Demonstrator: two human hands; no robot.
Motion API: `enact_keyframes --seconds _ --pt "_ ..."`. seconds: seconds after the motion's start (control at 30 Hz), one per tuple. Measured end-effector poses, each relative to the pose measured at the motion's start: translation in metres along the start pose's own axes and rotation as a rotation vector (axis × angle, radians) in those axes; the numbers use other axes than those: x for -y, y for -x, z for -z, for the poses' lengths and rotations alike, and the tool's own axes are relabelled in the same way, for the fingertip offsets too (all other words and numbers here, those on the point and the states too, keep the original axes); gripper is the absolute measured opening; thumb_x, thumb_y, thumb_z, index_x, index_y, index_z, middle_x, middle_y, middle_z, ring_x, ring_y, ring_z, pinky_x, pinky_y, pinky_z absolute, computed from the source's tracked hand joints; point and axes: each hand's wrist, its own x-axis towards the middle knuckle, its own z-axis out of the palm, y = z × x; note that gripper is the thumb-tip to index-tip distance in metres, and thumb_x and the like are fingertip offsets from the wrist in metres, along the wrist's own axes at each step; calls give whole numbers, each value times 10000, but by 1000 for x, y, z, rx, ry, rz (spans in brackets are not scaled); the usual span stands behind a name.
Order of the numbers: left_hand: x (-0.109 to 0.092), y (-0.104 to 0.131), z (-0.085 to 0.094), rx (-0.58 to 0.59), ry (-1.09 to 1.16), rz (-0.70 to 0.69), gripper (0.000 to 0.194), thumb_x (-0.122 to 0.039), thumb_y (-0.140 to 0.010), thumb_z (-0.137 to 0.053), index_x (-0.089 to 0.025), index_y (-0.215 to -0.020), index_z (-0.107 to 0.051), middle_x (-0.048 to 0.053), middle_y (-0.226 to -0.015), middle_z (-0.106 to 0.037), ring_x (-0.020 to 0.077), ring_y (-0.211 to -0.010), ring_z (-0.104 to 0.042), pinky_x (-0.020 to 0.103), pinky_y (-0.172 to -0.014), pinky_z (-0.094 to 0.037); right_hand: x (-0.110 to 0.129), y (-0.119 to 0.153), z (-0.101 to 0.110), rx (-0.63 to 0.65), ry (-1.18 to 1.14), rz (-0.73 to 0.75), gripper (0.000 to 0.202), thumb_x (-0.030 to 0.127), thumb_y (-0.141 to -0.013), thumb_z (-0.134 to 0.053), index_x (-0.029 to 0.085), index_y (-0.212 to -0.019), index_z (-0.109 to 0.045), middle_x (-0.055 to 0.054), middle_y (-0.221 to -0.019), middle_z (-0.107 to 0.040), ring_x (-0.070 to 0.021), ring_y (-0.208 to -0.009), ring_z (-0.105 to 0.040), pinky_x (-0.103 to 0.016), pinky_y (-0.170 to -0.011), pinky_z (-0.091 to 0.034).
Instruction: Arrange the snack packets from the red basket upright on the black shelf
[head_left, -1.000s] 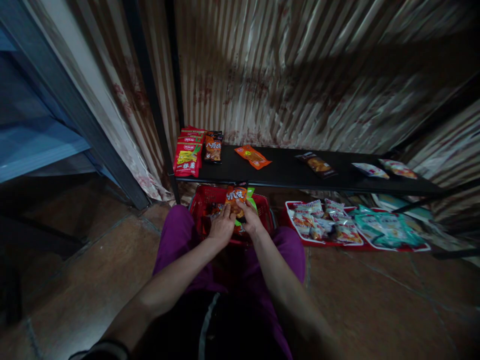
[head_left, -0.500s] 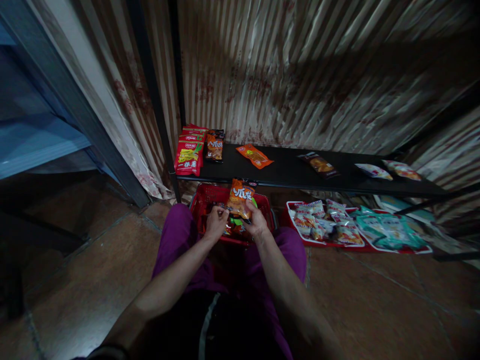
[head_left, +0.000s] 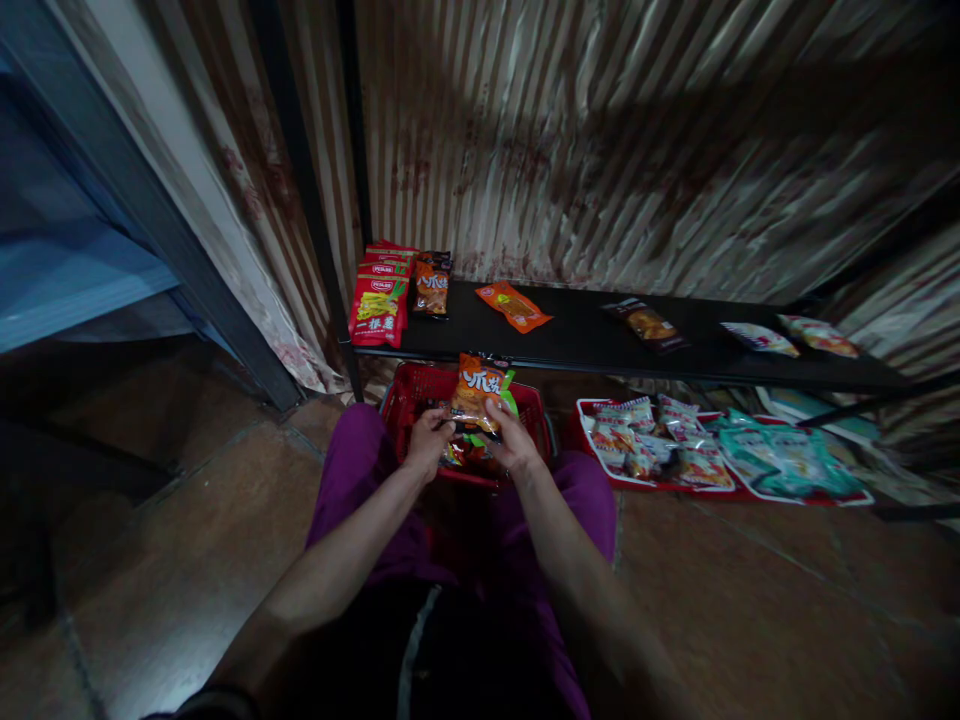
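Note:
An orange and black snack bag (head_left: pixel 477 392) is held above a red basket (head_left: pixel 537 408) between my knees. My right hand (head_left: pixel 516 440) grips its lower right side, thumb on the front. My left hand (head_left: pixel 430 440) is closed at its lower left edge. Green and red packets lie in the basket, partly hidden by the bag and hands. On the black shelf (head_left: pixel 570 335) ahead stand several red packets (head_left: pixel 379 300), with a similar orange and black bag (head_left: pixel 432 287) beside them. Farther right lies a flat orange packet (head_left: pixel 514 306).
A dark brown packet (head_left: pixel 646 326) and two pale packets (head_left: pixel 760 339) lie along the shelf's right part. Below, red baskets hold white-and-red bags (head_left: pixel 682 450) and teal bags (head_left: pixel 787 460). A black shelf post (head_left: pixel 319 200) rises at the left.
The snack bag has tilted slightly more upright, and my left hand has shifted a little at its lower left edge. The view has moved slightly.

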Motion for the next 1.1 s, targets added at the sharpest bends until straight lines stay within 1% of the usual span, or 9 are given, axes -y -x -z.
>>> enact_keyframes --seconds 0.1,0.17,0.23,0.37,0.53,0.73,0.87,0.97,1.1 --pt "0 -3 1 -41 -17 -38 190 -73 -721 -614 -138 -898 -592 47 -914 -677 128 -766 -650 337 -807 -543 -3 1 2 4 9 10 426 259 -635 -780 340 -1021 -619 55 -1033 -708 -165 -918 -658 -297 -715 -531" --pt "0 -7 1 -62 -36 -57 210 -55 -724 -591 -140 -917 -595 55 -945 -679 141 -851 -649 316 -824 -533 -5 0 2 3 2 19 515 184 -606 -782 356 -1061 -612 58 -1073 -696 -166 -942 -655 -307 -729 -539" --pt "1 -10 1 -76 -58 -70 229 -35 -729 -565 -140 -930 -598 61 -976 -679 147 -919 -641 305 -849 -520 -7 0 2 16 -3 19 558 138 -595 -771 360 -1082 -613 64 -1039 -705 -149 -918 -660 -285 -734 -540" --pt "2 -15 1 -96 -105 -86 275 -11 -730 -530 -133 -967 -598 76 -1046 -672 146 -984 -628 297 -903 -488 -8 0 -1 109 -29 18 658 74 -569 -752 384 -1130 -602 88 -966 -718 -109 -864 -668 -229 -753 -537" --pt "2 -20 4 -101 -155 -108 319 -4 -725 -517 -143 -997 -609 62 -1052 -676 147 -1005 -624 298 -934 -467 -10 -2 -5 150 -36 39 761 14 -525 -721 371 -1181 -577 87 -990 -720 -96 -854 -667 -202 -767 -533" --pt "0 -26 7 -78 -190 -132 336 -1 -701 -535 -150 -988 -626 50 -997 -685 159 -964 -631 319 -941 -457 -11 -11 -4 185 -22 56 828 27 -500 -716 384 -1228 -547 72 -1085 -704 -116 -848 -674 -227 -734 -545" --pt "-6 -35 7 -52 -202 -154 251 -160 -767 -603 -155 -1017 -622 71 -1019 -685 185 -944 -638 345 -907 -477 -8 -16 -6 195 24 36 813 74 -527 -735 398 -1245 -534 57 -1080 -707 -148 -852 -682 -273 -731 -561" --pt "-10 -46 5 -72 -217 -172 349 -250 -770 -647 -162 -1104 -600 96 -1111 -667 204 -1018 -627 351 -928 -470 -6 -20 -10 204 36 39 818 76 -522 -742 420 -1235 -537 62 -1118 -693 -166 -943 -673 -302 -801 -556" --pt "-9 -65 6 -89 -247 -191 420 -246 -766 -653 -169 -1172 -583 112 -1202 -636 215 -1104 -602 359 -970 -453 -3 -31 -17 234 42 41 786 112 -554 -756 428 -1239 -533 66 -1169 -671 -169 -1050 -641 -327 -917 -514"
